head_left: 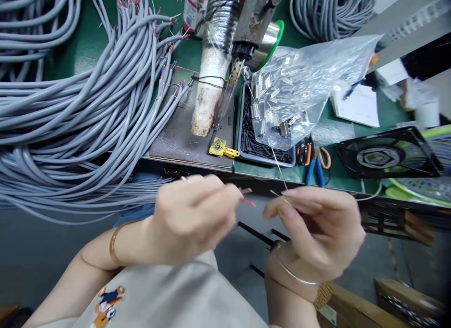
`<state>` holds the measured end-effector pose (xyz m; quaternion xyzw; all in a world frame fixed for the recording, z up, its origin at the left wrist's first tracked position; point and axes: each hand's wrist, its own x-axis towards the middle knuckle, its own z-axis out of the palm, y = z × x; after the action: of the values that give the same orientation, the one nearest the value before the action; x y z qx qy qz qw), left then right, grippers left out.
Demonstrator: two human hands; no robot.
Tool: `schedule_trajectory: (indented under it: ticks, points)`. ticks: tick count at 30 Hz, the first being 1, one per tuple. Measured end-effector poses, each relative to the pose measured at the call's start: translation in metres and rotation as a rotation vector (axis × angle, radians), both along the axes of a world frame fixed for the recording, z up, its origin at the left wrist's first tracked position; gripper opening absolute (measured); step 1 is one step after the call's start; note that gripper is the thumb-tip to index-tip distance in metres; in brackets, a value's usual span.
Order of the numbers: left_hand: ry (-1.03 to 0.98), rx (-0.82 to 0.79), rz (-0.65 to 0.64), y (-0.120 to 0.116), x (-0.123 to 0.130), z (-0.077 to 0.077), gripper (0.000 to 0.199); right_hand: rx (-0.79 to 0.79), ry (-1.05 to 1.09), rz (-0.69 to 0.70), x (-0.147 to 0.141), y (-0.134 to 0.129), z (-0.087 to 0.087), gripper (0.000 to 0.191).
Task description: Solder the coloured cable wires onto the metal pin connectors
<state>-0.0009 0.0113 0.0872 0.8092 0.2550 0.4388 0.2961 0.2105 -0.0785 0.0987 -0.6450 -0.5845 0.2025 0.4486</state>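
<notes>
Grey cables [88,97] block the left of the workbench [91,32], spilling over its near edge. Beside them, a hand could enter over the bare brown board [176,140], up to the foil-wrapped duct [211,88] and soldering iron [255,20]; a yellow cutter [222,148] lies by its front right corner. A plastic bag [306,79] overhangs the tray [262,161]; blue-handled pliers [320,172] and a black fan [380,157] leave a narrow gap. Between the left hand [199,217] and right hand [319,224], red wires [248,202] and a thin silvery wire [277,161] flank a small opening.

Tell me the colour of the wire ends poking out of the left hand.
Pinkish red; the head view shows the wire ends beyond the left hand.
</notes>
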Motion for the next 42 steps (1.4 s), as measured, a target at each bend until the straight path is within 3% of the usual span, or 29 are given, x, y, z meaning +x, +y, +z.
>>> schedule_trajectory:
  ticks: [1, 3, 5, 6, 7, 8, 10, 11, 14, 17, 19, 21, 24, 27, 32, 36, 42]
  points:
    - [0.035, 0.013, -0.113, -0.001, 0.002, 0.003, 0.018, -0.057, -0.095, 0.058, 0.008, 0.001, 0.005, 0.021]
    - [0.067, -0.105, -0.488, 0.001, 0.005, 0.000, 0.021, -0.109, -0.329, 0.066, 0.022, 0.007, 0.009, 0.018]
    - [-0.041, -0.408, -0.944, 0.007, 0.006, -0.016, 0.016, -0.037, -0.528, 0.032, 0.034, 0.015, 0.007, 0.006]
    - [-0.118, -0.620, -1.065, 0.011, 0.005, -0.028, 0.012, 0.010, -0.587, 0.039, 0.038, 0.020, 0.005, 0.008]
    - [-0.251, -0.815, -1.100, 0.015, 0.003, -0.040, 0.012, 0.046, -0.616, 0.051, 0.040, 0.023, 0.002, 0.010]
    - [-0.382, -1.008, -1.083, 0.019, 0.000, -0.051, 0.017, 0.066, -0.622, 0.065, 0.042, 0.026, -0.001, 0.012]
    - [-0.695, -1.356, -0.797, 0.025, -0.008, -0.068, 0.027, 0.049, -0.604, 0.088, 0.044, 0.031, -0.006, 0.023]
    - [-0.744, -1.462, -0.650, 0.027, -0.012, -0.072, 0.027, 0.009, -0.592, 0.114, 0.043, 0.033, -0.009, 0.028]
    - [-0.788, -1.559, -0.343, 0.032, -0.024, -0.075, 0.023, -0.164, -0.556, 0.220, 0.041, 0.040, -0.013, 0.024]
    - [-0.740, -1.509, -0.219, 0.035, -0.029, -0.069, 0.021, -0.267, -0.496, 0.282, 0.041, 0.043, -0.014, 0.005]
    - [-0.669, -1.440, -0.168, 0.035, -0.027, -0.063, 0.021, -0.280, -0.514, 0.293, 0.046, 0.043, -0.014, 0.012]
    - [-0.580, -1.316, -0.135, 0.032, -0.022, -0.056, 0.021, -0.252, -0.638, 0.216, 0.056, 0.045, -0.014, 0.017]
    - [-0.449, -1.049, -0.148, 0.025, -0.014, -0.041, 0.018, -0.194, -0.925, -0.121, 0.080, 0.060, -0.017, 0.019]
    - [-0.387, -0.890, -0.186, 0.021, -0.005, -0.031, 0.014, -0.204, -0.976, -0.364, 0.105, 0.089, -0.027, 0.011]
    - [-0.550, -1.021, -0.125, 0.026, 0.003, -0.045, 0.019, -0.228, -0.766, -0.411, 0.121, 0.126, -0.045, 0.008]
    - [-0.613, -1.175, -0.075, 0.029, 0.002, -0.057, 0.024, -0.263, -0.615, -0.369, 0.124, 0.130, -0.049, 0.013]
    - [-0.637, -1.167, -0.126, 0.026, 0.004, -0.061, 0.025, -0.324, -0.473, -0.282, 0.127, 0.129, -0.047, 0.014]
